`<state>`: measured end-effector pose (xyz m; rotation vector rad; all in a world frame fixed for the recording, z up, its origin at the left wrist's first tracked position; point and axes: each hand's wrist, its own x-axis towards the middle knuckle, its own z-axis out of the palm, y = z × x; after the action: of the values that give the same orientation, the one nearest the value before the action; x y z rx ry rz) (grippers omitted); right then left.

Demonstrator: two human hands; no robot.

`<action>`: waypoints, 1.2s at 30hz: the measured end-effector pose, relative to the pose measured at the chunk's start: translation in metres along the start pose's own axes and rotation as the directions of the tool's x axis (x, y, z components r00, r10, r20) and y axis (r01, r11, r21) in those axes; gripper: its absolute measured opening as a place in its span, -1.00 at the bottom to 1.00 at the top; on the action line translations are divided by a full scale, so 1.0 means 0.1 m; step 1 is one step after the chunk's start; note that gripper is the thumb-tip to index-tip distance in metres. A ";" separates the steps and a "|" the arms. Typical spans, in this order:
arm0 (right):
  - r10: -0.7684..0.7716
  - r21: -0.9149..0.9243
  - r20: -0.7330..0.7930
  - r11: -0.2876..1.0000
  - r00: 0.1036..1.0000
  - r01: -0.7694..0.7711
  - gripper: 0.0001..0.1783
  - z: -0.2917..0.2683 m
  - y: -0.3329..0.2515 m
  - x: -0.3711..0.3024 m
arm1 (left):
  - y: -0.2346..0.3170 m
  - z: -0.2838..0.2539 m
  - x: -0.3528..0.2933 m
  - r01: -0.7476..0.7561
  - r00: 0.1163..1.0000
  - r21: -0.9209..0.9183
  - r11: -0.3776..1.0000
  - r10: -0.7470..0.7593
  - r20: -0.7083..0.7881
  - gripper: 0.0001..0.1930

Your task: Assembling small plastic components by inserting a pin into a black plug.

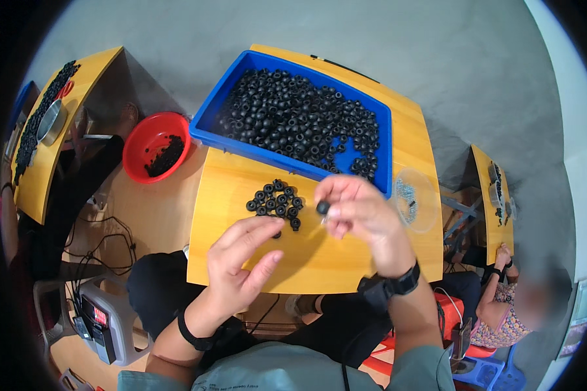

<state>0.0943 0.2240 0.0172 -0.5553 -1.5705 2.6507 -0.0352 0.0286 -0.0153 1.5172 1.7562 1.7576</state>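
My right hand (pixel 362 212) pinches a small round black plastic knob (pixel 323 207) above the yellow table. A small shiny bit shows just below it at the fingertips, too blurred to name. My left hand (pixel 241 257) is open, thumb and fingers apart, its fingertips at the near edge of a small pile of black knobs (pixel 280 201). One knob is partly hidden beneath those fingertips. Behind both hands stands a blue tray (pixel 257 151) filled with many more black knobs (pixel 274 111). Beside my right hand is a clear round tub (pixel 425 220) holding small silvery metal parts (pixel 406 195).
The yellow table (pixel 241 274) has a dark thin rod (pixel 344 68) at its far edge. To the left, a red basin (pixel 132 146) holds black pieces. Other yellow tables stand at both sides; a person (pixel 502 313) sits at the right one. Cables (pixel 120 244) lie on the left floor.
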 end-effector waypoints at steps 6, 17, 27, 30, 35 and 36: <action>0.085 0.251 0.107 0.962 0.991 -0.109 -0.69 0.40 0.52 -0.01 | -0.02 -0.03 0.02 -0.085 0.990 -0.186 0.979 0.104 0.094 -0.72; 0.068 0.390 0.174 0.911 0.982 -0.132 -0.70 0.49 0.59 0.05 | -0.05 -0.21 0.03 -0.101 0.983 -0.105 0.989 0.115 0.145 -0.75; -0.208 0.034 -0.163 0.976 0.964 0.217 -0.84 0.74 0.47 -0.18 | -0.08 -0.11 -0.06 0.300 0.947 -0.731 0.613 -0.284 0.150 -0.75; -0.358 -0.159 -0.223 0.931 0.907 0.329 -0.85 0.87 0.46 -0.21 | -0.14 -0.11 -0.12 0.404 0.896 -0.871 0.282 -0.313 0.314 -0.82; -0.571 -0.428 -0.201 0.782 0.796 0.453 -0.91 1.00 0.51 -0.18 | -0.13 -0.04 -0.17 0.437 0.861 -0.891 0.118 -0.342 0.377 -0.81; -0.570 -0.427 -0.199 0.783 0.797 0.453 -0.91 1.01 0.51 -0.17 | -0.11 -0.04 -0.18 0.436 0.853 -0.893 0.111 -0.366 0.371 -0.81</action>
<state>0.0878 0.1094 0.0225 -0.4390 -1.7868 1.7809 -0.0358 0.0156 -0.0325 0.4006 0.5059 1.7910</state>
